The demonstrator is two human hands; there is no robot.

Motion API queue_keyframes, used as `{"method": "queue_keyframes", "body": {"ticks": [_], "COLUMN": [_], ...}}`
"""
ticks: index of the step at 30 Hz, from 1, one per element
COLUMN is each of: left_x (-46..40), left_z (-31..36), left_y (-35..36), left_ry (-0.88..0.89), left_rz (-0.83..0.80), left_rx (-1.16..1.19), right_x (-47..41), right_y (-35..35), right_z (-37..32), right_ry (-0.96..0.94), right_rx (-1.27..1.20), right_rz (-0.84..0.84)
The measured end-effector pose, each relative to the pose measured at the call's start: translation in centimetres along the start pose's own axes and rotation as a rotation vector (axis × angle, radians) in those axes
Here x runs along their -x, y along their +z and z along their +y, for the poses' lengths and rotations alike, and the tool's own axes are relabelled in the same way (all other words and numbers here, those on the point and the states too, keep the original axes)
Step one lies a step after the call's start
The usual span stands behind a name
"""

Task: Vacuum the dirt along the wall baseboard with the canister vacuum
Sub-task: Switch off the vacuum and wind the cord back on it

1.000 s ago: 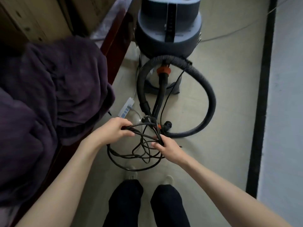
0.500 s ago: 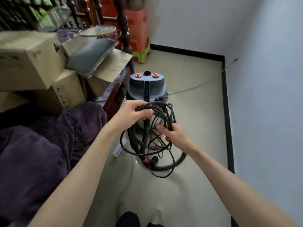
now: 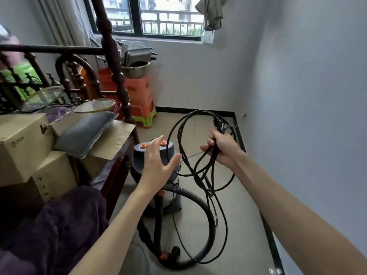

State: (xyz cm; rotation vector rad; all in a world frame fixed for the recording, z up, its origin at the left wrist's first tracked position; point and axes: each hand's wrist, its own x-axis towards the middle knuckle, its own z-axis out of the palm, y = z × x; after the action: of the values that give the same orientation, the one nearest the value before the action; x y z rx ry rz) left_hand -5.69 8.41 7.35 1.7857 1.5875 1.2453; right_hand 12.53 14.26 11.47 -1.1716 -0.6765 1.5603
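Note:
The grey canister vacuum (image 3: 139,159) with two orange knobs stands on the floor beside the bed. Its ribbed black hose (image 3: 200,253) curls on the floor in front of it. My right hand (image 3: 222,148) grips a bundle of black power cord (image 3: 179,133), lifted to the right of the vacuum, with loops hanging down toward the hose. My left hand (image 3: 156,165) hovers in front of the vacuum's top, fingers spread, holding nothing. The black baseboard (image 3: 272,243) runs along the right wall and the far wall.
A dark wooden bed (image 3: 117,171) on the left carries cardboard boxes (image 3: 21,147), a grey cushion (image 3: 85,133), rackets and a purple blanket (image 3: 53,231). Orange and green stools (image 3: 143,104) with metal pans stand in the far corner under the window. A thin cable (image 3: 241,118) lies by the right wall.
My view has risen from the floor to the room. My left hand has let go of the cord and opened. My right hand has lifted the cord bundle up and right.

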Motion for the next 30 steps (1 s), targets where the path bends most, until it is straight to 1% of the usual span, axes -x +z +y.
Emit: {"method": "queue_keyframes", "body": {"ticks": [1, 2, 3, 4, 5, 6, 8, 9, 12, 14, 16, 18, 20, 21, 23, 25, 27, 28, 29, 30], "left_x": [-0.8, -1.6, -2.4, -3.2, -4.0, -4.9, -6.6, -7.4, -9.5, -10.6, -11.4, -12.4, -13.5, -14.0, -14.8, -15.3, -15.7, -15.9, -16.1, -16.3], "left_z": [0.8, 1.5, 2.1, 2.6, 2.8, 3.0, 3.1, 3.1, 3.2, 3.2, 3.1, 2.9, 2.8, 2.9, 3.5, 4.4, 5.2, 5.6, 5.9, 6.0], "left_y": [0.5, 1.2, 2.0, 2.9, 3.6, 4.3, 4.9, 5.1, 5.4, 5.8, 6.1, 6.1, 6.0, 5.9, 5.7, 5.6, 5.2, 5.0, 4.5, 4.0], "left_ry": [0.056, 0.075, 0.073, 0.058, 0.036, 0.010, -0.037, -0.048, 0.024, 0.048, -0.021, -0.080, -0.127, -0.146, -0.175, -0.182, -0.184, -0.186, -0.190, -0.198], "left_rz": [-0.078, -0.193, -0.309, -0.393, -0.426, -0.420, -0.357, -0.350, -0.458, -0.509, -0.462, -0.338, -0.269, -0.255, -0.234, -0.189, -0.124, -0.100, -0.081, -0.063], "left_rx": [0.013, 0.034, 0.047, 0.055, 0.068, 0.089, 0.137, 0.137, -0.011, -0.039, 0.098, 0.242, 0.316, 0.344, 0.412, 0.471, 0.519, 0.539, 0.554, 0.563], "right_x": [-0.5, -0.8, -1.2, -1.5, -1.8, -2.0, -2.4, -2.7, -3.3, -3.6, -3.8, -3.5, -2.9, -2.8, -2.5, -2.5, -2.8, -3.0, -3.3, -3.7], "right_y": [0.6, 1.3, 1.9, 2.5, 2.9, 3.2, 3.4, 3.4, 3.0, 2.4, 1.5, -0.2, -2.5, -3.7, -5.7, -6.5, -6.0, -5.3, -4.5, -4.0], "right_z": [-0.7, -1.3, -2.0, -2.6, -3.2, -3.9, -5.2, -5.8, -6.8, -7.1, -7.2, -6.8, -5.8, -5.0, -2.7, 0.1, 2.7, 3.6, 4.1, 4.2], "right_ry": [0.026, 0.049, 0.063, 0.070, 0.071, 0.069, 0.058, 0.048, 0.016, -0.023, -0.090, -0.131, -0.101, -0.061, 0.043, 0.137, 0.114, 0.069, 0.039, 0.041], "right_rx": [-0.062, -0.126, -0.179, -0.214, -0.232, -0.241, -0.258, -0.262, -0.200, -0.089, 0.012, 0.088, 0.203, 0.316, 0.618, 0.885, 1.064, 1.065, 0.972, 0.825], "right_rz": [0.003, 0.000, -0.008, -0.017, -0.027, -0.032, -0.027, -0.020, -0.019, -0.046, -0.076, -0.108, -0.181, -0.226, -0.293, -0.327, -0.358, -0.379, -0.380, -0.363]}}
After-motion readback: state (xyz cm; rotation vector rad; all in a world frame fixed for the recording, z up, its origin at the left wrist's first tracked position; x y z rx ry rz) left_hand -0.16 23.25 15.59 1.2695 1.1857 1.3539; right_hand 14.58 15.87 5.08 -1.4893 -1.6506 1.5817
